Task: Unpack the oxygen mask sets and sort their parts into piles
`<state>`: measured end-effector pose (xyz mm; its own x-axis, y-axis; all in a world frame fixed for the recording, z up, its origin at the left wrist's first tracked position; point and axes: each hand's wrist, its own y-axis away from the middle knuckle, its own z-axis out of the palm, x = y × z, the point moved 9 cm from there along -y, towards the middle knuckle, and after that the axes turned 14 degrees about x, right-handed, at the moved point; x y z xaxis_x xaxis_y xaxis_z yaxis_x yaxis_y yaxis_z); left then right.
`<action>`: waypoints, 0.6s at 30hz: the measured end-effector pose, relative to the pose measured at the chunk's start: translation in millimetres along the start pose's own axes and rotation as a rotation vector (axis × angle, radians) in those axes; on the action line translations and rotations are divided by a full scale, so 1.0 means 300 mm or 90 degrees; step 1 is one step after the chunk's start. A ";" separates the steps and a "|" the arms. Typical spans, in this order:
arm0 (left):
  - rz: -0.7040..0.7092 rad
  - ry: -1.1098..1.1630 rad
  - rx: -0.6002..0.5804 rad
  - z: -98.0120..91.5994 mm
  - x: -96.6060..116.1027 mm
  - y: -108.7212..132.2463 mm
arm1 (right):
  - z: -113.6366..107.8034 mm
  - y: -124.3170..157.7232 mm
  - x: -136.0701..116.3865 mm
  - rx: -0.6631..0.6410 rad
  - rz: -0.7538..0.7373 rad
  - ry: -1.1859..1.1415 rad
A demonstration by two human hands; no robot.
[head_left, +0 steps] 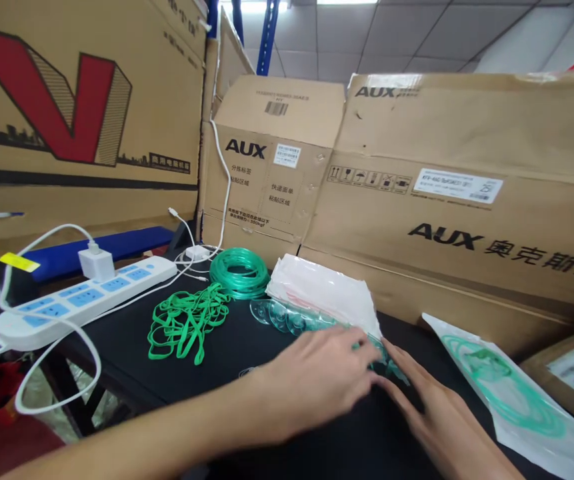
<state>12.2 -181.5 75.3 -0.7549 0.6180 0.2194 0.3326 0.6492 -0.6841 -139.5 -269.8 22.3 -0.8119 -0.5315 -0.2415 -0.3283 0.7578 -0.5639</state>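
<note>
Clear greenish suction cups (295,323) lie in a row on the black table, in front of a white plastic bag (324,288). My left hand (317,373) reaches over the right part of the row with its fingers curled together. A bit of green shows between those fingers, but what they hold is hidden and slightly blurred. Facing it, my right hand (429,400) has its thumb and fingers apart around the end of the row, close to the left fingertips. Some of the cups are covered by my hands.
Green tubing (239,273) lies coiled behind a tangle of green elastic cord (189,321). At left is a white power strip (87,300) with loose cables. A packet of green tubing (509,387) lies at right. Cardboard boxes (447,220) wall off the back.
</note>
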 end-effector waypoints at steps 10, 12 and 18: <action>0.052 -0.101 -0.084 0.118 -0.138 -0.112 | -0.049 -0.014 0.018 -0.005 0.048 0.081; 0.052 -0.093 -0.087 0.119 -0.140 -0.110 | -0.063 -0.014 0.060 -0.024 0.071 0.131; 0.042 -0.080 -0.108 0.072 -0.144 -0.115 | -0.137 0.039 0.060 0.015 0.035 0.110</action>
<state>21.2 -240.2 74.4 -0.7894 0.6083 0.0826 0.4658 0.6812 -0.5647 -177.7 -255.1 43.9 -0.9001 -0.4145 -0.1340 -0.2713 0.7741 -0.5719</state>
